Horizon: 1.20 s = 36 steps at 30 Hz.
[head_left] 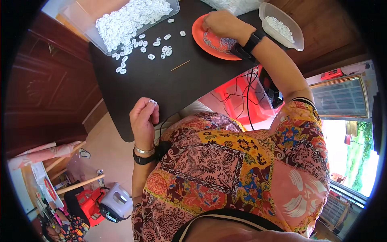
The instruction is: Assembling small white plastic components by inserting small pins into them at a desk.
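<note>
Near the table's front edge, my left hand [143,119] is closed in a pinch on a small white oval tag [152,102]. My right hand [226,27] reaches over an orange plate [198,37] at the far right of the table. Its fingers curl down at the plate's far side, and whatever they grip is hidden. Thin grey-blue and reddish strands [213,42] lie in the plate. Several loose white tags with dark marks [151,57] are scattered across the dark table [141,80]. A thin wooden stick [180,65] lies between my hands.
A clear bin [82,30] heaped with white tags stands far left. A white tray [296,30] with more white pieces is far right, beside a clear plastic bag [236,5]. Black cables [248,94] hang over a red box [246,101] below the table.
</note>
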Tool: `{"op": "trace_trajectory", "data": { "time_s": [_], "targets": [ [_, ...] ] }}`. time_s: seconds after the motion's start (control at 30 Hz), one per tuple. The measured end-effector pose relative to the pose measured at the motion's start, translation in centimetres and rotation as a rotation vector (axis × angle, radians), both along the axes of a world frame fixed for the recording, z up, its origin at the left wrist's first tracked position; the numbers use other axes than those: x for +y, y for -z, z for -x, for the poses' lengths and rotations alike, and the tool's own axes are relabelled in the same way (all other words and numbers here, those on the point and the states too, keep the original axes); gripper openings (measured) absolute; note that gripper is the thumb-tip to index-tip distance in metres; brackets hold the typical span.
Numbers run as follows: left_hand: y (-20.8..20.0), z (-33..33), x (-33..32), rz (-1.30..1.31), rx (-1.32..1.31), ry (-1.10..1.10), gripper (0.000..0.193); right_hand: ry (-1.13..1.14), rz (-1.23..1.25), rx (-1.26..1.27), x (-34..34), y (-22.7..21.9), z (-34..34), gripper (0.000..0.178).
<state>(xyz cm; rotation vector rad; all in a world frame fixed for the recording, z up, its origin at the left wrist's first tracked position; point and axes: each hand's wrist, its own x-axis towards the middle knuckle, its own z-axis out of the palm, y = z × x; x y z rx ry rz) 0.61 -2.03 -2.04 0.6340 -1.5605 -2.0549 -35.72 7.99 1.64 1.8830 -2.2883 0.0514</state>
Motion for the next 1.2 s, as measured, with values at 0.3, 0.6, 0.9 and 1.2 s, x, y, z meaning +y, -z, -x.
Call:
{"op": "trace_trajectory", "data": {
  "time_s": [0.3, 0.6, 0.9, 1.2],
  "targets": [
    [0.0, 0.0, 0.0, 0.006, -0.004, -0.005, 0.016, -0.182, -0.167, 0.250, -2.0, -2.4, -3.0, 0.015],
    [-0.1, 0.0, 0.0, -0.008, 0.015, -0.007, 0.015, -0.020, 0.102, -0.092, -0.3, -2.2, -0.8, 0.024],
    [-0.2, 0.3, 0.2, -0.001, 0.010, -0.003, 0.015, 0.224, 0.025, -0.274, 1.8, -1.9, 0.9, 0.025],
    [-0.2, 0.3, 0.4, 0.013, 0.012, -0.032, 0.015, 0.224, 0.178, -0.401, 3.1, -3.3, -0.6, 0.015]
  ]
}}
